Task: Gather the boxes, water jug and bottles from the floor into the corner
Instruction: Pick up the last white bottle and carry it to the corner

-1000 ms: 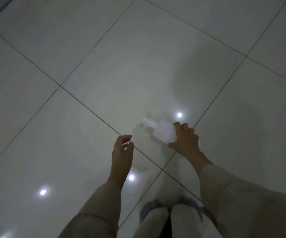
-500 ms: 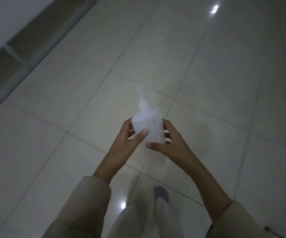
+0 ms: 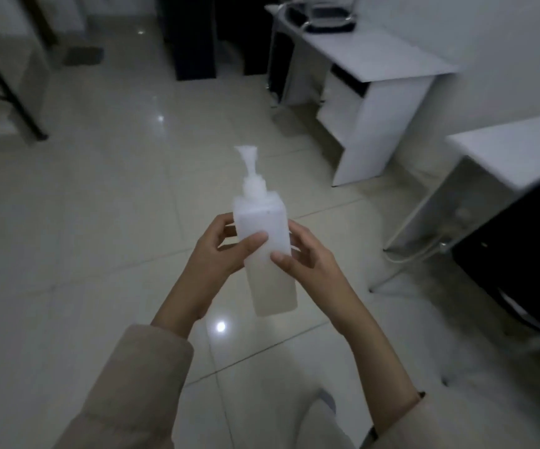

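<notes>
A white, translucent square pump bottle [image 3: 262,228] is held upright in front of me, above the tiled floor, its pump nozzle pointing up. My left hand [image 3: 223,251] grips its left side with the thumb across the front. My right hand [image 3: 307,260] holds its right side, thumb on the front face. Both beige sleeves show at the bottom. No boxes or water jug are in view.
A white desk [image 3: 375,59] stands at the upper right with a dark tray on top. A second white table [image 3: 505,147] and a black chair [image 3: 521,254] are at the right. Dark furniture stands at the back, a black-legged frame [image 3: 6,89] at left.
The right hand lifted the bottle off the floor, and the left hand joined it. My view rose from the floor tiles to the room ahead.
</notes>
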